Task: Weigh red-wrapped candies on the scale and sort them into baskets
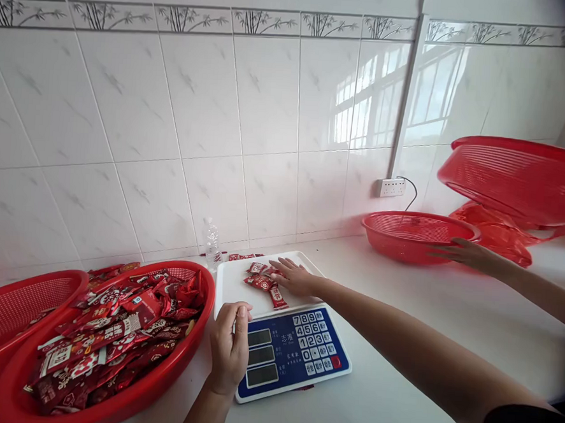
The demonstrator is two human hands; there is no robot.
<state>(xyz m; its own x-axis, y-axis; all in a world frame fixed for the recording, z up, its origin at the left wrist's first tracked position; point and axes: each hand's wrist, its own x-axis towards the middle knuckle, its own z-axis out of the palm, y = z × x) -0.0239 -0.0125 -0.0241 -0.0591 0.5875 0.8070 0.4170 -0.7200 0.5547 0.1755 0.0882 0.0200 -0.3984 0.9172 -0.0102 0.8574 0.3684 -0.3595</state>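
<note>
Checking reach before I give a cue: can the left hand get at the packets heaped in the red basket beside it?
Likely yes: the packets lie heaped in the open-topped basket beside the left hand, with only the basket's rim visibly in between.

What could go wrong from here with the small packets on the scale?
The right hand is over the tray, at the small packets; if it presses down, the weight could read wrong.
The left hand is at the edge of the scale, so a bump might shift it.
The clear bottle stands close to the tray's back corner; a knock might tip it.
</note>
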